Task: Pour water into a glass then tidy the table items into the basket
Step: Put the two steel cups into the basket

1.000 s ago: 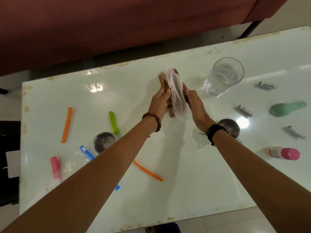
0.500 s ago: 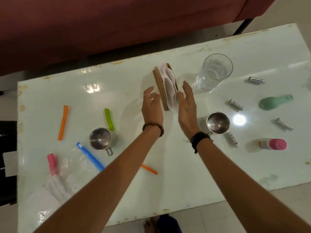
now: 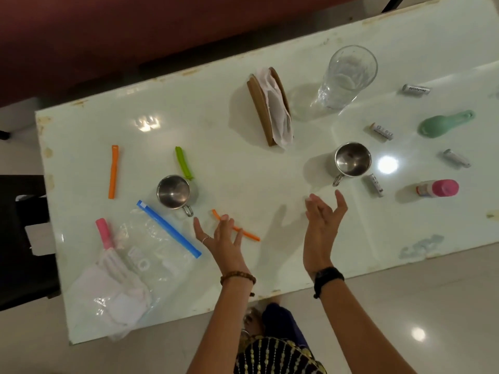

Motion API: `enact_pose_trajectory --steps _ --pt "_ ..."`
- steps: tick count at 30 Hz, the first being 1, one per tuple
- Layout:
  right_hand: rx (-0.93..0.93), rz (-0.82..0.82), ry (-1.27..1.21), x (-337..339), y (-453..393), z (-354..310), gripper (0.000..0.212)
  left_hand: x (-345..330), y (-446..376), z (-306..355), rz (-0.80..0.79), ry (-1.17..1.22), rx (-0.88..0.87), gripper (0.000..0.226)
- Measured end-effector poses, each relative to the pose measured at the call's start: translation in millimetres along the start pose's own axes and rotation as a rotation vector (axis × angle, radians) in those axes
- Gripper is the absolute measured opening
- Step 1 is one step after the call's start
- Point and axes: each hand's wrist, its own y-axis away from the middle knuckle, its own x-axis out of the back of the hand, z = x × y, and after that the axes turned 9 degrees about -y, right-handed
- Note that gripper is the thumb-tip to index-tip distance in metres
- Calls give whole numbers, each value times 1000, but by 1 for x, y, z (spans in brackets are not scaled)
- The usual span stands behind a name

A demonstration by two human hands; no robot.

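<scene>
- Far to the left of the left hand lie a long orange plastic clip, a pink clip and a clear plastic bag with white cloth inside.
- A long blue clip lies on the bag, near the left hand's left side.
- Just up and left of this hand stands a small shiny metal cup, with a green clip touching its far side.
- The left hand is wide open, fingers spread, and holds nothing. It hangs over a thin orange clip.
- Far in front of both hands stands a brown wooden holder with white paper napkins.
- The right hand is open too, fingers a bit curled, and holds nothing.
- Just in front of it stands a second small metal cup.
- Far ahead and a bit to the right of it stands the tall clear glass. I think there is water in it, but it is hard to tell.
- To its right lie small white tubes, like this one, a mint green plastic scoop and a little bottle with a pink cap.
- I see no basket on the white table.
- My guess is that tidying comes now. To do it well, find the basket first. Then pick up the nearest things, like the thin orange clip, one in each hand.
- Keep arms low and away from the glass so it does not tip.
</scene>
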Motion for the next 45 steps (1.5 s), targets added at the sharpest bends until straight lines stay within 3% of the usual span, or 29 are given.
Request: enact_pose_trajectory --steps 5,8,11,15,17,20,29,36,45 --pt "-7 -14 -20 3 -19 -2 65 -7 -11 11 118 79 -67 60" --pt "-2 -26 -11 5 -23 0 62 -5 -23 20 178 260 -26 51" --pt "0 -46 -8 5 -23 0 56 2 -33 29 151 224 -58 35" --pt "-2 -24 -41 5 -28 -6 31 15 -47 34 112 106 -39 14" --pt "-16 -16 -43 4 -32 -10 14 21 -56 33 54 17 -40 16" --pt "-20 -13 -35 0 -33 -12 6 25 -64 33 -45 -46 -18 26" --pt "-17 -23 7 -33 23 -5 33 41 -45 47 -133 248 131 41" --pt "34 -232 97 -112 124 6 31 127 -37 99 -49 359 87 41" --pt "122 -601 205 -282 266 57 33 317 -95 212 96 283 -219 52"
